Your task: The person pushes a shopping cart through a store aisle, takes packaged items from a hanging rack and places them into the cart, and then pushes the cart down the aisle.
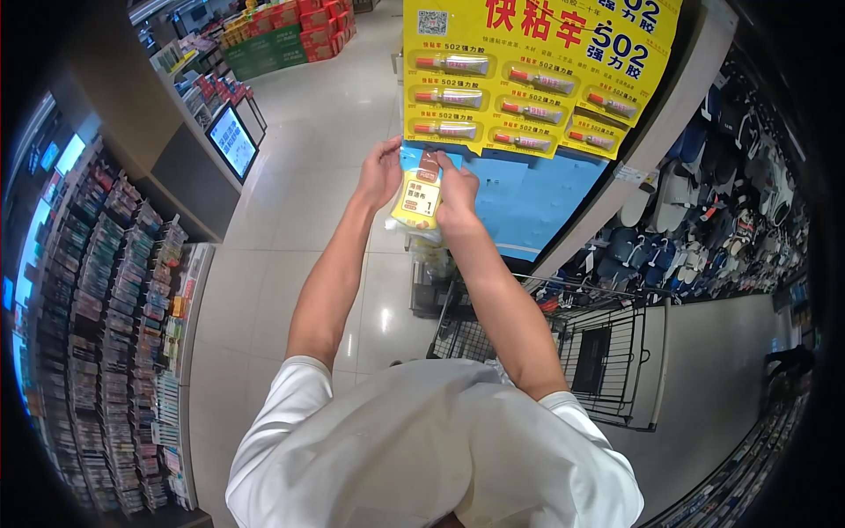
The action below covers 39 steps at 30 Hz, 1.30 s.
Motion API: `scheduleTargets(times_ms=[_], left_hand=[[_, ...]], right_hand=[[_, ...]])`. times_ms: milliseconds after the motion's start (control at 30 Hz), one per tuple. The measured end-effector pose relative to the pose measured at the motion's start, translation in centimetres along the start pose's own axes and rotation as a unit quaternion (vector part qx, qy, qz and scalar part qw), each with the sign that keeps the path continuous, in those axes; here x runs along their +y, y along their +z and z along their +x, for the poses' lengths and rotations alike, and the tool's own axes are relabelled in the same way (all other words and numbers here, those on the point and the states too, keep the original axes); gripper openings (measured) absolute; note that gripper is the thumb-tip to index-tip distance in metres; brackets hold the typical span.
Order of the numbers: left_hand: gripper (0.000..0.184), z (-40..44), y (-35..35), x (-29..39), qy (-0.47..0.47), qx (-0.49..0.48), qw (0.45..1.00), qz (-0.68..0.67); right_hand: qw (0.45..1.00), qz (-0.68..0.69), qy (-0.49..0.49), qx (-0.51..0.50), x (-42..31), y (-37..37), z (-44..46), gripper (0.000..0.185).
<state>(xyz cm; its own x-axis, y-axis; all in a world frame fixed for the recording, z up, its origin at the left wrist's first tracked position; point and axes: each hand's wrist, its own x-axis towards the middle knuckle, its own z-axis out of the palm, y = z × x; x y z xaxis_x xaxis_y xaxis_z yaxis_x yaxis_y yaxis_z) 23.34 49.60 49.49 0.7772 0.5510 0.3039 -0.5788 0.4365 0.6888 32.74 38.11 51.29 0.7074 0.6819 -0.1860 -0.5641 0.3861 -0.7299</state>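
A yellow and blue packet of scouring cloth [417,198], with a brown top label and a white panel showing the number 1, is held upright between both hands. My left hand [382,174] grips its left edge, fingers curled behind it. On the opposite edge, my right hand [458,189] is closed with the thumb near the top of the packet. Just above and behind hangs a yellow display card [493,114] bearing small glue tubes [451,63] in rows. Part of the packet's back and several fingertips are hidden.
A wire shopping cart [603,361] stands at the right, beside a rack of shoes [660,211]. Shelves of small packaged goods [114,326] line the left. A lit screen [232,143] and stacked red boxes [321,31] are farther off along the tiled floor [299,194].
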Motion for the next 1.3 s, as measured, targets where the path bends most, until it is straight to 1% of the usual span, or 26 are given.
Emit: scheduleTargets(times_ms=[33,133,233,267,333,367,433,567,667,733,767,833,867,967,1033,1100,1167,1267,1300], left_hand=[[0.041,0.0,0.0,0.2,-0.004,-0.006,1.000,-0.022],[0.035,-0.2,-0.1,0.1,0.015,-0.016,0.997,0.067],[0.031,-0.3,0.3,0.2,-0.015,0.004,0.993,0.120],[0.032,-0.2,0.3,0.1,-0.011,0.007,0.990,0.140],[0.034,0.0,0.5,0.1,-0.002,0.013,0.983,0.182],[0.035,0.1,0.6,0.1,-0.010,0.022,0.981,0.194],[0.036,0.1,1.7,0.5,-0.026,0.039,0.975,0.218],[0.035,0.8,0.8,-0.4,-0.010,0.027,0.974,0.224],[0.034,1.1,0.4,-0.8,-0.001,0.039,0.973,0.230],[0.034,0.8,1.2,-0.6,0.001,0.052,0.972,0.230],[0.034,0.8,1.2,-0.5,0.008,0.043,0.973,0.225],[0.033,0.6,1.3,-0.5,0.020,0.024,0.976,0.215],[0.033,0.7,1.2,-0.6,0.026,0.032,0.976,0.216],[0.032,1.0,1.1,-1.0,0.033,0.051,0.976,0.208],[0.031,1.2,1.1,-1.0,0.027,0.054,0.980,0.191],[0.031,1.2,0.3,-1.2,0.025,0.067,0.967,0.244],[0.030,0.9,0.6,-1.2,0.021,0.089,0.957,0.276],[0.031,0.1,1.2,-0.8,0.041,0.082,0.944,0.317],[0.031,0.0,1.2,-0.7,0.038,0.081,0.943,0.319]], right_hand=[[1.000,0.007,0.000,-0.007,0.1,-0.1,0.1,0.023],[1.000,0.017,0.010,-0.016,0.3,-0.3,0.6,0.022],[0.999,0.028,0.030,-0.025,0.3,-0.6,1.3,0.021],[0.998,0.033,0.037,-0.028,0.4,-0.7,1.4,0.020],[0.998,0.015,0.053,-0.034,0.2,-0.7,1.4,0.025],[0.997,0.006,0.061,-0.038,0.1,-0.7,1.5,0.027],[0.994,0.033,0.094,-0.046,0.1,-0.9,1.6,0.029],[0.986,0.090,0.125,-0.070,0.4,-0.8,1.5,0.031],[0.991,0.067,0.109,-0.046,0.5,-0.7,1.1,0.030],[0.990,0.068,0.106,-0.063,0.3,-0.8,0.9,0.028],[0.990,0.069,0.104,-0.072,0.1,-0.8,0.9,0.027],[0.981,0.079,0.130,-0.121,0.1,-1.4,1.5,0.026],[0.975,0.085,0.143,-0.145,0.1,-1.7,1.8,0.025],[0.989,0.048,0.100,-0.097,-0.6,-1.1,0.8,0.027],[0.988,0.012,0.083,-0.128,-1.4,-1.3,0.0,0.027],[0.985,-0.038,0.067,-0.152,-1.6,-2.4,-0.5,0.026],[0.979,-0.101,0.052,-0.170,-1.0,-4.6,-0.3,0.026],[0.963,-0.217,0.013,-0.160,-0.2,-9.5,-1.2,0.025],[0.956,-0.250,0.014,-0.151,0.5,-12.0,-1.1,0.023]])
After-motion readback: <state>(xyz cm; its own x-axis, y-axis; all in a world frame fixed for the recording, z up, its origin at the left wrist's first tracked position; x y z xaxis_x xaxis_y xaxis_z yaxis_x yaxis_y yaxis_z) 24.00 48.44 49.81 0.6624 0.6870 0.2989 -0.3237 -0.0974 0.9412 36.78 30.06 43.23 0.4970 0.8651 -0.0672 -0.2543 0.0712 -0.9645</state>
